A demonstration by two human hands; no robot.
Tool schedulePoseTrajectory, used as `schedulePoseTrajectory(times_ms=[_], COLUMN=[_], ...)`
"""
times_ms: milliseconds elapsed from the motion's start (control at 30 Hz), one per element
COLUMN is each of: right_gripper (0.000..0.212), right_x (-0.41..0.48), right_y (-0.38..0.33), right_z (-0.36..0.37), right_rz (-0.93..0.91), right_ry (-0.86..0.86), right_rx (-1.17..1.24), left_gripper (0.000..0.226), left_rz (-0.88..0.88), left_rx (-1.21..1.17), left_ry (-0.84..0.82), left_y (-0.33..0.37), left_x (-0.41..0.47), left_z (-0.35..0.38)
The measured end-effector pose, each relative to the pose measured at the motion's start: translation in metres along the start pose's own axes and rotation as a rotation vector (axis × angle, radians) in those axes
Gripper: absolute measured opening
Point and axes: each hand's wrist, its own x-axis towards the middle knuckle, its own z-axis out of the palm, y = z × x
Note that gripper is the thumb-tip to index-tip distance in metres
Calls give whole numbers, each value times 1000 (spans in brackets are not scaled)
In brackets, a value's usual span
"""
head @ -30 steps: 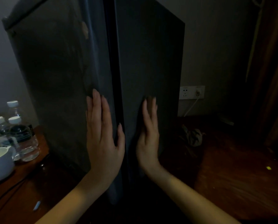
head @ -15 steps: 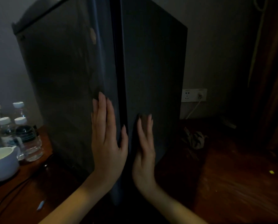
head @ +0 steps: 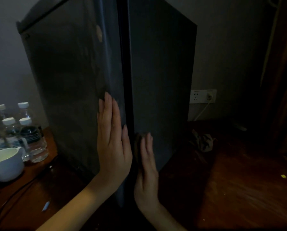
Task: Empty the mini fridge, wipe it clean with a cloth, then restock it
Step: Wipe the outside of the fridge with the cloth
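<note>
Head view, one item: tall dark grey metal mini fridge (head: 159, 77), standing upright on the dark brown wooden tabletop (head: 239, 189), corner toward us, door closed. We judge it heavy, rigid and smooth-sided, best taken low at both faces or at the door seam. Our left hand (head: 113, 147) lies flat on the left face, fingers together, gripping nothing. Our right hand (head: 147, 170) lies flat on the right face, likewise holding nothing. Clear plastic water bottles (head: 31, 135) stand near the fridge's left.
</note>
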Motion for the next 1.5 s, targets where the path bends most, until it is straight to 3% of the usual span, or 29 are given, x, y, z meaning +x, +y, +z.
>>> schedulePoseTrajectory(times_ms=[233, 333, 400, 633, 733, 800, 900, 1000, 1133, 1333, 1500], right_gripper=[64, 66, 68, 67, 59, 55, 53, 66, 72, 64, 70], right_x=[42, 55, 67, 138, 152, 148, 140, 124, 71, -14, -21], right_y=[35, 57, 72, 178, 227, 245, 228, 195, 133, -5, -22], right_z=[-24, -33, -41, -95, -119, -122, -111, -94, -52, 7, 7], right_rz=[-416, -498, -411, 182, 495, 610, 616, 670, 478, 324, 187], right_ry=[-160, -165, -111, 248, 271, 264, 356, 395, 378, 209, 82], right_rx=[-118, -163, -164, -232, -169, -92, -98, -137, -223, 83, 130], left_gripper=[52, 52, 53, 52, 51, 51, 51, 53, 53, 54, 54], left_rz=[-7, -3, 5, 23, 44, 54, 55, 42, 14, 6, 8], left_rx=[31, 43, 50, 83, 112, 113, 95, 101, 76, 15, -15], left_ry=[-17, -17, -7, 5, 14, 13, 26, 23, 6, 1, -1], left_y=[2, 3, 3, 5, 4, 3, 1, 3, 5, 3, 2], left_x=[1, 2, 3, 5, 5, 4, 4, 4, 3, 0, -1], left_z=[-1, -1, -1, -1, -2, -1, 0, 0, -2, -3, -1])
